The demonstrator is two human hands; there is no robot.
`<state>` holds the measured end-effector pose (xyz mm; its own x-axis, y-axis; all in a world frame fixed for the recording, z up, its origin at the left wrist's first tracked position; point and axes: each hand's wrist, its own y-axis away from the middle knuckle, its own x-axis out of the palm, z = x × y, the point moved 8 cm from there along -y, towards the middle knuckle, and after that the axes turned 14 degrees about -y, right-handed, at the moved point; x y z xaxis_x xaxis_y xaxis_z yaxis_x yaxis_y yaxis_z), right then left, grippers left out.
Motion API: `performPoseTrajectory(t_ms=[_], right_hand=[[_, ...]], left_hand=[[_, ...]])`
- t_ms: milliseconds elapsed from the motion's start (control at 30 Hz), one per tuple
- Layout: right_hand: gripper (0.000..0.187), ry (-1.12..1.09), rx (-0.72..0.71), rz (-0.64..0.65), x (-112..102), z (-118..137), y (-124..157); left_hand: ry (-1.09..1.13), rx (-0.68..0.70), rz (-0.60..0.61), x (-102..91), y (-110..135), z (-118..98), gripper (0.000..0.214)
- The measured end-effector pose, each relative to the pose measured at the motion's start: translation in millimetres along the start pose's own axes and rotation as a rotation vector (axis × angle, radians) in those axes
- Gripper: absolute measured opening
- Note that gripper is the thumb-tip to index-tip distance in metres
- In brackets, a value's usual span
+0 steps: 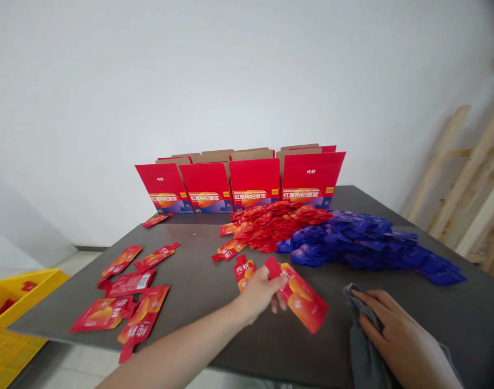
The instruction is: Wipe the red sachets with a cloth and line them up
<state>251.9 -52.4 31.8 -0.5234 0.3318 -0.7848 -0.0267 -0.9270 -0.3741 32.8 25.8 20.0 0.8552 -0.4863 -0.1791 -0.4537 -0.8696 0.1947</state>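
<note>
My left hand (pixel 264 292) pinches a red drink pouch (pixel 301 294) with orange fruit printed on it, held over the near middle of the table. Just behind that hand another red pouch (pixel 244 270) lies flat. At the right, my right hand (pixel 392 329) has its fingers closed on a grey cloth (pixel 362 337) that hangs down toward the table's near edge. Beyond both hands spreads a heap of red pouches (pixel 271 224), touching a heap of blue pouches (pixel 364 243) on its right.
Red printed cartons (pixel 255 178) with raised flaps stand in rows at the back of the dark table (pixel 190 259). Several loose red pouches (pixel 131 283) lie at the left. A yellow crate (pixel 15 346) sits lower left, and wooden slats (pixel 473 173) lean at the right wall.
</note>
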Motion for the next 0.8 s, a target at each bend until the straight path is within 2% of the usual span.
performPoseTrajectory(t_ms=[67, 133, 200, 267, 333, 433, 533, 600, 667, 700, 733, 800], right_hand=[[0.034, 0.023, -0.091, -0.018, -2, 23, 2], [0.033, 0.032, -0.222, 0.031, 8, 49, 5], [0.034, 0.045, -0.334, 0.105, 23, 67, 9], [0.035, 0.062, -0.392, 0.157, 34, 71, 13], [0.033, 0.069, -0.417, 0.187, 38, 67, 15], [0.034, 0.047, -0.449, 0.222, 36, 58, 19], [0.037, 0.032, -0.432, 0.232, 34, 54, 20], [0.035, 0.034, -0.396, 0.24, 36, 51, 20], [0.033, 0.034, -0.358, 0.248, 38, 48, 21], [0.033, 0.032, -0.343, 0.246, 38, 45, 21], [0.032, 0.031, -0.33, 0.239, 38, 43, 21], [0.029, 0.031, -0.311, 0.22, 35, 37, 21]], left_hand=[[0.066, -0.011, 0.136, 32.2, -7, 14, 0.044], [0.073, -0.017, 0.278, 52.6, -8, 21, 0.043], [0.003, -0.039, 0.382, 56.5, -5, 24, 0.036], [-0.19, -0.072, 0.416, 43.2, 2, 25, 0.028], [-0.51, -0.029, 0.32, 13.5, 11, 18, 0.024], [-1.005, 0.157, 0.1, -32.3, 27, -2, 0.018], [-1.286, 0.34, -0.034, -62.0, 31, -13, 0.026], [-1.439, 0.4, -0.141, -77.4, 24, -14, 0.033], [-1.566, 0.407, -0.245, -84.9, 15, -15, 0.037], [-1.597, 0.425, -0.269, -82.2, 12, -16, 0.038], [-1.602, 0.467, -0.267, -74.6, 11, -18, 0.037], [-1.56, 0.584, -0.169, -49.1, 13, -21, 0.037]])
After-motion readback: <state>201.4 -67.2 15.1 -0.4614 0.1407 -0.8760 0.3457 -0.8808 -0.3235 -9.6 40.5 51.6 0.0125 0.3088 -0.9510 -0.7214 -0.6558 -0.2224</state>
